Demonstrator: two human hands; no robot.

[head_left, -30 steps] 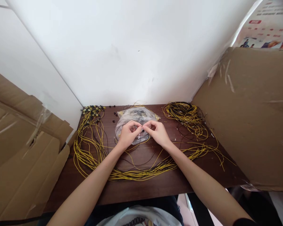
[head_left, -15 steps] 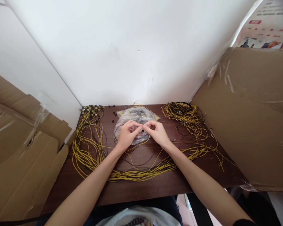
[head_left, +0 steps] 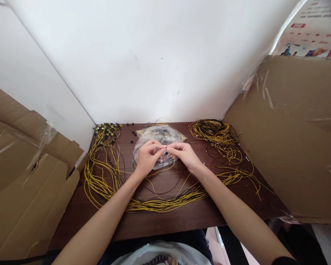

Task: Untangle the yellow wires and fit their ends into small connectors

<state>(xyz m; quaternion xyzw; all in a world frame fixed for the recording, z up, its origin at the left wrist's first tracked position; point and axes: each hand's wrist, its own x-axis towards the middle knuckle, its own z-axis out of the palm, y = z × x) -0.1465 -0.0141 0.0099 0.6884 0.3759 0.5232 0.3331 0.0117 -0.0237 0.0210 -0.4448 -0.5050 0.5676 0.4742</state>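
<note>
Hands meet fingertip to fingertip just above the plastic bag [head_left: 157,141] on the bench [head_left: 165,221].
My left hand [head_left: 146,157] and right hand [head_left: 186,154] pinch one small dark piece [head_left: 166,149] between them, probably to steady it; yellow wires [head_left: 160,204] loop nearer me than the bag.

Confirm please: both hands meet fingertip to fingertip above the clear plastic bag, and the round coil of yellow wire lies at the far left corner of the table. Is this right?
Not quite. The head view shows the coil of yellow wire at the far right corner of the table. The left hand and right hand do meet over the plastic bag.
</note>
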